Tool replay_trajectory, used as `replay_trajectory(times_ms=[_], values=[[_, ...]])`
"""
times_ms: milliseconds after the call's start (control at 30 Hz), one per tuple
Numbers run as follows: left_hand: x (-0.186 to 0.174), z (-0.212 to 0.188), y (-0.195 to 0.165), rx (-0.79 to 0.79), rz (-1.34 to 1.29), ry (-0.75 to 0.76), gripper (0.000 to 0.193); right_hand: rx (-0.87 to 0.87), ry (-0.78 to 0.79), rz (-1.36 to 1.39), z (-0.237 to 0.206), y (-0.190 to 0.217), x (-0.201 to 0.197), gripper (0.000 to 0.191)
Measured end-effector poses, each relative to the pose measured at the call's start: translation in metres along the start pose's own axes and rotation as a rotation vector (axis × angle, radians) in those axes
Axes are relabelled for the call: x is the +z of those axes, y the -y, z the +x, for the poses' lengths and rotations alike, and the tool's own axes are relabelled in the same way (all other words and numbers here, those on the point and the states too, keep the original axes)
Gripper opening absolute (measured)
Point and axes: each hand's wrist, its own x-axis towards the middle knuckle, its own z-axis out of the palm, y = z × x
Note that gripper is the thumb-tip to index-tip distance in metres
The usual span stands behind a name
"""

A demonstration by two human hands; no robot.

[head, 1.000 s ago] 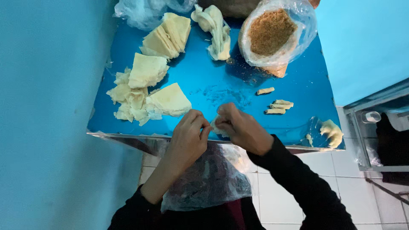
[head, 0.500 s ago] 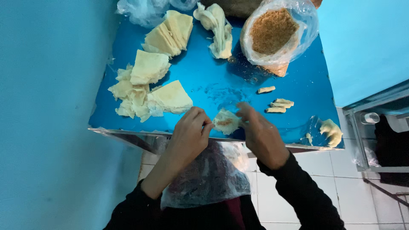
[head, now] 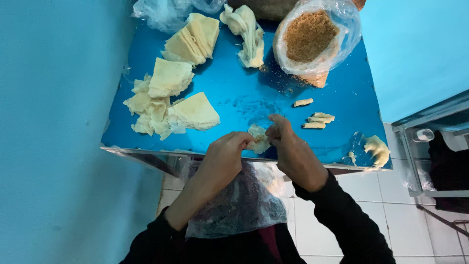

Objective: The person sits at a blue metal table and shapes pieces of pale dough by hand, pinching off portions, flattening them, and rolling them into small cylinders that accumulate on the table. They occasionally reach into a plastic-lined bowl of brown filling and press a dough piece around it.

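Two hands meet at the lower centre of the frame, over the near edge of the blue tabletop (head: 234, 98): the left hand (head: 225, 151) and right hand (head: 292, 149) each pinch a small pale pastry sheet (head: 257, 139) between closed fingers. Three finished rolls (head: 317, 120) lie just right; a bag of brown crumbs (head: 310, 36) sits upper right.

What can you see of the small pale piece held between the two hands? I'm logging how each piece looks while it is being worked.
The pale piece is a small, cream-coloured, thin sheet that looks like soft dough or pastry, crumpled and partly folded. Both hands pinch it: the left hand at its left edge, the right hand at its right. It sits at the near edge of the blue table; whether it rests on the surface or is lifted just above it cannot be told. Fingers hide part of it, so any filling inside cannot be seen.
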Motion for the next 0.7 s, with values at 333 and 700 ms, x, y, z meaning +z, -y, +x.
replay_trajectory(times_ms=[333, 700], values=[[0.009, 0.009, 0.021, 0.421, 0.563, 0.127, 0.017, 0.038, 0.185, -0.021, -0.005, 0.000, -0.009, 0.072], [0.010, 0.040, 0.022, 0.080, 0.361, 0.232, 0.005, 0.123, 0.308, 0.170, 0.050, -0.010, -0.015, 0.072]])
